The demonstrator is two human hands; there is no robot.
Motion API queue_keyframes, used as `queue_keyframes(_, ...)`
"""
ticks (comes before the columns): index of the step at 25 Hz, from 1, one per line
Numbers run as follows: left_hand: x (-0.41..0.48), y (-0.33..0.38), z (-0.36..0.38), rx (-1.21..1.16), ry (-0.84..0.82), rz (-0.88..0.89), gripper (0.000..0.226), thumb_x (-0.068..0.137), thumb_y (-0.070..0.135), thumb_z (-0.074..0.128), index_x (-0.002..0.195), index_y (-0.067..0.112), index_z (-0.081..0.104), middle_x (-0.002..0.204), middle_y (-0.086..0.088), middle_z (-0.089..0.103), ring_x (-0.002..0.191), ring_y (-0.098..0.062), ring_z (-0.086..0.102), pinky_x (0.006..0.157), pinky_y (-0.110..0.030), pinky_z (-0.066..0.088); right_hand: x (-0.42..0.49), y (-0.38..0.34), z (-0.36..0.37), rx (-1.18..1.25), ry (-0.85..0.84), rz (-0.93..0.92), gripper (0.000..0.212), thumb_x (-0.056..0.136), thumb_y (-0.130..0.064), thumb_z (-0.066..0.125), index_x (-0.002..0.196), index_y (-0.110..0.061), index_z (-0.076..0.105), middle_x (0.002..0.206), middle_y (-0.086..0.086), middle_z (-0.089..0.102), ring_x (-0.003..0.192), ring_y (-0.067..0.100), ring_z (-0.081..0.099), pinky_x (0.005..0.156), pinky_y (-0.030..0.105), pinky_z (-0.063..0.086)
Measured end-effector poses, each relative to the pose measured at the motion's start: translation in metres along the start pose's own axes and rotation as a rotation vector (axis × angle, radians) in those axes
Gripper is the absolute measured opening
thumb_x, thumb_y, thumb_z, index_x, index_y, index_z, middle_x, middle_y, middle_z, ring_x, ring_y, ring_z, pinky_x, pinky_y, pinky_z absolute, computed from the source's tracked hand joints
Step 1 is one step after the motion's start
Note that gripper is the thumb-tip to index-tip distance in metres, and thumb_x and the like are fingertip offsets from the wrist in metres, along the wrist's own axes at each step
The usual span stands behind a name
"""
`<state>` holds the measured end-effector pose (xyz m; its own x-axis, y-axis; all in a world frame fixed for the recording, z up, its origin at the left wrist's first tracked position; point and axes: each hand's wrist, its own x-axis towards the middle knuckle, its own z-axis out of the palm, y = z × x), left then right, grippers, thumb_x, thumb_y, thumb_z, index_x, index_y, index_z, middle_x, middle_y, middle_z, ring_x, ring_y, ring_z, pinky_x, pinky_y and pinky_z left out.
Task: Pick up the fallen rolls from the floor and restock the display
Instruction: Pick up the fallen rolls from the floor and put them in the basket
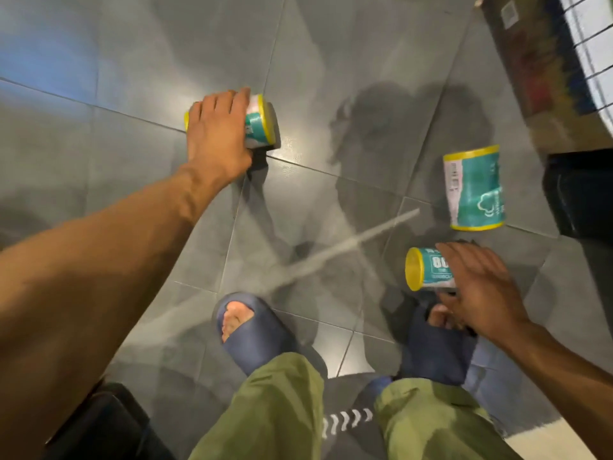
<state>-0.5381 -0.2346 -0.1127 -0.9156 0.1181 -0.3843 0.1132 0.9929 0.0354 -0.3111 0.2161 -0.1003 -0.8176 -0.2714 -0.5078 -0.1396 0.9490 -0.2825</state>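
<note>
Three teal rolls with yellow ends lie on the grey tiled floor. My left hand (217,134) covers the far roll (260,122) from above, its fingers curled over the top and gripping it. My right hand (477,285) closes round the near roll (428,268) in front of my right foot, fingers over its top and thumb below. The third roll (474,187) lies free on its side to the right, touched by neither hand.
My feet in dark blue slides (252,333) stand at the bottom, with green trouser legs above them. A cardboard box (544,71) and a wire rack (593,38) stand at the upper right. A dark object (580,194) sits at the right edge.
</note>
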Motion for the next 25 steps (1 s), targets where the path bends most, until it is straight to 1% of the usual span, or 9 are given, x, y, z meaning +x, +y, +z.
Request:
queue_keyframes(3, -0.015, 0.007, -0.013, -0.061, -0.064, -0.053, 0.071, 0.075, 0.039, 0.079, 0.135, 0.018, 0.047, 0.122, -0.017, 0.060, 0.110, -0.043, 0.054, 0.091, -0.048, 0.041, -0.002, -0.015, -0.010, 0.014, 0.043, 0.013, 0.084, 0.063, -0.036, 0.079, 0.138, -0.006, 0.057, 0.135, 0.016, 0.061, 0.120, 0.040, 0.059, 0.103, 0.048, 0.043)
queue_keyframes(5, -0.043, 0.020, -0.029, -0.134, -0.141, -0.043, 0.075, 0.070, 0.038, 0.081, 0.135, 0.018, 0.049, 0.121, -0.018, 0.060, 0.108, -0.043, 0.054, 0.091, -0.049, 0.045, -0.007, -0.035, -0.032, 0.041, 0.051, 0.049, 0.086, 0.060, -0.030, 0.088, 0.138, -0.007, 0.057, 0.132, 0.015, 0.062, 0.116, 0.040, 0.060, 0.100, 0.048, 0.046)
queue_keyframes(8, -0.107, 0.044, -0.068, -0.328, -0.211, -0.060, 0.086, 0.068, 0.037, 0.085, 0.142, 0.017, 0.047, 0.124, -0.017, 0.059, 0.111, -0.042, 0.052, 0.089, -0.050, 0.050, -0.016, -0.076, -0.086, 0.088, -0.011, 0.115, 0.088, 0.059, -0.034, 0.084, 0.139, -0.015, 0.052, 0.124, 0.009, 0.064, 0.109, 0.037, 0.061, 0.096, 0.047, 0.049)
queue_keyframes(11, -0.178, 0.068, -0.122, -0.472, -0.184, -0.173, 0.089, 0.062, 0.043, 0.081, 0.142, 0.020, 0.048, 0.122, -0.012, 0.061, 0.112, -0.038, 0.055, 0.091, -0.048, 0.050, -0.045, -0.117, -0.145, 0.107, -0.026, 0.124, 0.088, 0.061, -0.040, 0.083, 0.140, -0.017, 0.052, 0.128, 0.007, 0.064, 0.113, 0.035, 0.061, 0.095, 0.046, 0.051)
queue_keyframes(15, -0.278, 0.104, -0.211, -0.866, -0.120, -0.504, 0.071, 0.056, 0.046, 0.082, 0.120, 0.029, 0.058, 0.108, 0.001, 0.066, 0.099, -0.025, 0.063, 0.083, -0.037, 0.053, -0.097, -0.160, -0.239, 0.191, -0.076, 0.125, 0.084, 0.065, -0.044, 0.080, 0.139, -0.019, 0.051, 0.127, 0.004, 0.064, 0.117, 0.033, 0.058, 0.097, 0.048, 0.049)
queue_keyframes(19, -0.369, 0.137, -0.282, -1.247, -0.017, -0.830, 0.056, 0.059, 0.032, 0.091, 0.106, 0.026, 0.061, 0.093, 0.009, 0.072, 0.081, -0.007, 0.069, 0.077, -0.030, 0.058, -0.140, -0.199, -0.317, 0.299, -0.137, 0.130, 0.081, 0.065, -0.046, 0.083, 0.135, -0.029, 0.046, 0.119, 0.002, 0.066, 0.112, 0.033, 0.060, 0.090, 0.047, 0.052)
queue_keyframes(21, -0.411, 0.150, -0.305, -1.341, 0.045, -0.948, 0.048, 0.067, 0.023, 0.092, 0.103, 0.022, 0.062, 0.089, 0.009, 0.071, 0.070, 0.002, 0.066, 0.066, -0.017, 0.054, -0.160, -0.216, -0.341, 0.408, -0.136, 0.121, 0.079, 0.064, -0.045, 0.085, 0.132, -0.031, 0.046, 0.115, -0.001, 0.065, 0.108, 0.029, 0.062, 0.089, 0.044, 0.054)
queue_keyframes(23, -0.461, 0.165, -0.314, -1.428, 0.110, -1.069, 0.046, 0.070, 0.021, 0.091, 0.105, 0.020, 0.061, 0.091, 0.009, 0.071, 0.073, 0.000, 0.067, 0.064, -0.016, 0.052, -0.182, -0.235, -0.357, 0.471, -0.137, 0.065, 0.073, 0.068, -0.037, 0.088, 0.129, -0.027, 0.049, 0.108, -0.007, 0.063, 0.102, 0.022, 0.062, 0.086, 0.036, 0.051)
queue_keyframes(25, -0.505, 0.180, -0.317, -1.517, 0.192, -1.170, 0.055, 0.068, 0.028, 0.091, 0.112, 0.024, 0.058, 0.099, 0.010, 0.071, 0.084, -0.005, 0.070, 0.072, -0.024, 0.056, -0.204, -0.252, -0.366, 0.463, -0.160, 0.039, 0.070, 0.073, -0.032, 0.089, 0.131, -0.027, 0.049, 0.105, -0.010, 0.061, 0.094, 0.016, 0.060, 0.080, 0.030, 0.045)
